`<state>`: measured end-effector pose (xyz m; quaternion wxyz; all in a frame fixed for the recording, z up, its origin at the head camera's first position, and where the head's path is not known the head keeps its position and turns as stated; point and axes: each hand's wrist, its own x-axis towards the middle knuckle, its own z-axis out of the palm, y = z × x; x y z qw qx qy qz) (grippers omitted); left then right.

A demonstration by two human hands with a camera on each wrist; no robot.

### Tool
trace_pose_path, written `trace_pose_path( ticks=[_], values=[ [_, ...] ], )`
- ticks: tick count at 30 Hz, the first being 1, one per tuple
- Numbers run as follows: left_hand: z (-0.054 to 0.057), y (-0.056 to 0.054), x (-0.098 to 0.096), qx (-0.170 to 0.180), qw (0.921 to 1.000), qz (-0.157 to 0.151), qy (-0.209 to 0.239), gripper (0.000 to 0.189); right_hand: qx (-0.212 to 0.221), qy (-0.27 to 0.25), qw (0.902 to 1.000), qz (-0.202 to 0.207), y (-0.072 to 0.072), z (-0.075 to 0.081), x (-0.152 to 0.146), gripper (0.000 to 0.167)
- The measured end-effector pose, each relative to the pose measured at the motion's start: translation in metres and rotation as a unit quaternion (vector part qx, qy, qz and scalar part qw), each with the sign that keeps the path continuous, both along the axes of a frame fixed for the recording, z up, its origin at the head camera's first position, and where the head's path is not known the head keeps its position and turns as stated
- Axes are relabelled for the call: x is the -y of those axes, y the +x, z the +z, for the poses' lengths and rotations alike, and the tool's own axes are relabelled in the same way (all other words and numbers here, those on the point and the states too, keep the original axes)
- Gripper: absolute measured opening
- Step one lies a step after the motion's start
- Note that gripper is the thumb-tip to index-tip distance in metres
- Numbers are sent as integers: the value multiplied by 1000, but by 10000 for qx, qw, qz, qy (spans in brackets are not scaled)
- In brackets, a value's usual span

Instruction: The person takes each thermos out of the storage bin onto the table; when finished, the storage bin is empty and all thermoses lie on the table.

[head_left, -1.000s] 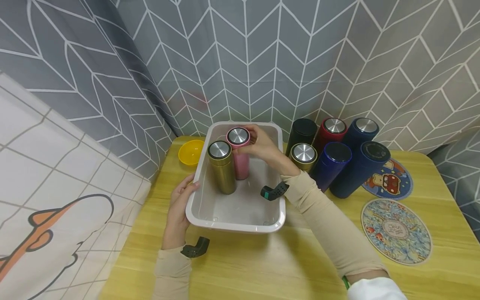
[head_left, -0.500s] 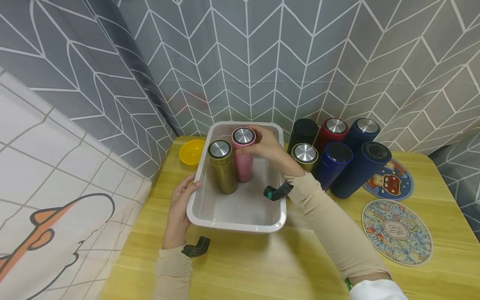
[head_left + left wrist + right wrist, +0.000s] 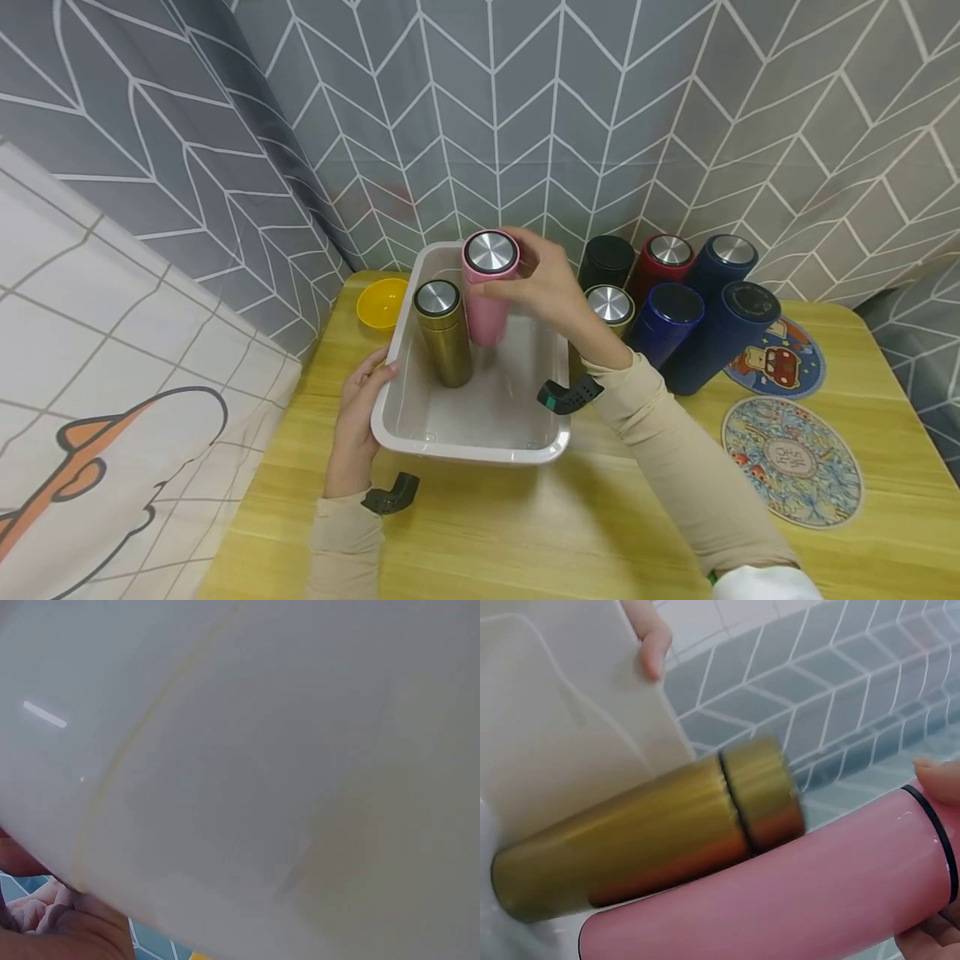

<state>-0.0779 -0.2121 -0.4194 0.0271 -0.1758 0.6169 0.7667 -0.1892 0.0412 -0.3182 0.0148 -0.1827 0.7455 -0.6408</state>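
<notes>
My right hand (image 3: 551, 283) grips a pink thermos flask (image 3: 487, 312) just below its silver-topped lid. The flask is upright, raised a little off the floor of a white plastic tub (image 3: 480, 455). Beside it in the tub stands a gold thermos flask (image 3: 446, 350); the right wrist view shows the pink flask (image 3: 780, 900) close alongside the gold flask (image 3: 652, 840). With the thumb over the rim, my left hand (image 3: 360, 408) holds the tub's left side. In the left wrist view the tub wall (image 3: 240, 765) fills most of the picture, and part of the hand (image 3: 67, 930) shows low at the left.
Right of the tub stand several more flasks: black (image 3: 606, 262), red (image 3: 663, 258), gold (image 3: 611, 307), purple-blue (image 3: 663, 325) and dark blue (image 3: 723, 333). Two round patterned mats (image 3: 793, 462) lie farther right. A yellow bowl (image 3: 381, 304) sits left of the tub on the wooden table (image 3: 480, 533).
My right hand has lifted the pink flask upward and slightly right, away from the gold one. The left hand and the tub stay in place.
</notes>
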Motion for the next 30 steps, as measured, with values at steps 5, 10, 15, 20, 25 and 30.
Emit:
trace_pose_path(
  ticks=[5, 10, 15, 20, 25, 30],
  values=[
    [-1, 1, 0, -38, 10000, 58, 71, 44, -409, -189, 9989, -136, 16, 19, -4, 71],
    [0, 1, 0, -75, 9999, 24, 72, 44, -615, -271, 9972, -331, 34, 36, -15, 68],
    [1, 1, 0, -45, 10000, 44, 20, 43, -650, -169, 9969, -406, 52, 48, -26, 67],
    [0, 1, 0, 0, 10000, 66, 44, 40, -598, -223, 9969, -451, 70, 58, -34, 66],
    [0, 1, 1, -22, 9999, 92, 97, 38, -686, -453, 9955, -472, 87, 66, -41, 69],
    [1, 2, 2, -31, 9999, 82, 81, 38, -797, -697, 9928, -561, 102, 70, -50, 70]
  ],
)
